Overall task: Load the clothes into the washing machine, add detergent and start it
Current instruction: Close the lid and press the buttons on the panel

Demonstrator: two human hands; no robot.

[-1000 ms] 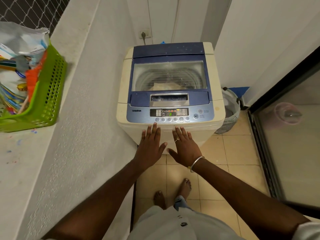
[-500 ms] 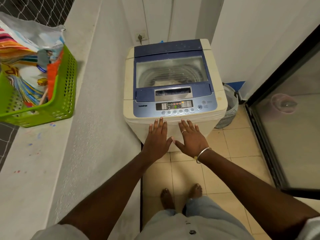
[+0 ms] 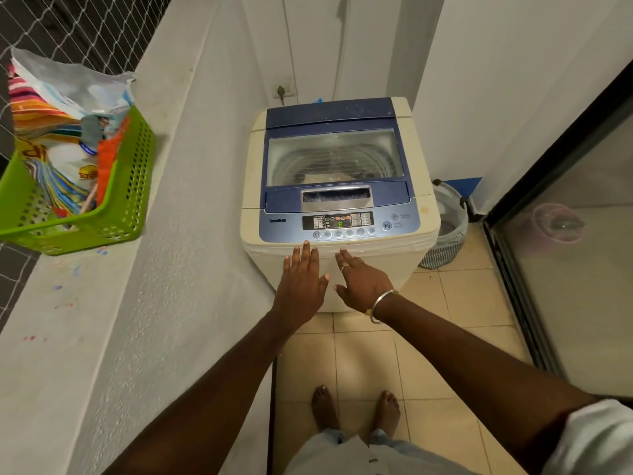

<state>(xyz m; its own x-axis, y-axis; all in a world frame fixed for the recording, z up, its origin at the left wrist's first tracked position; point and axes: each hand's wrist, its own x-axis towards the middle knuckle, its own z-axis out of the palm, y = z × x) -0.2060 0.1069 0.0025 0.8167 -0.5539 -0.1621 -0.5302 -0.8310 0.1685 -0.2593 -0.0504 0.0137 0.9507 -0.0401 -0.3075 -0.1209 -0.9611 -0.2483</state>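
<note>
A cream top-loading washing machine (image 3: 251, 186) with a blue lid stands ahead, its glass lid (image 3: 334, 156) closed. Pale clothes (image 3: 322, 178) show through the glass inside the drum. The control panel (image 3: 337, 221) is lit with a green digit. My left hand (image 3: 303, 279) and my right hand (image 3: 363, 282) are held flat, fingers spread, in front of the machine's front edge, just below the buttons. Both hold nothing. A bangle circles my right wrist.
A green plastic basket (image 3: 126, 200) with colourful bags of detergent and packets sits on the grey ledge (image 3: 102, 320) at left. A striped laundry basket (image 3: 448, 231) stands on the tiled floor right of the machine. A glass sliding door (image 3: 565, 269) runs along the right.
The view has pulled back from the machine. Both hands stay flat near the front edge; my right hand's fingers have drawn closer together.
</note>
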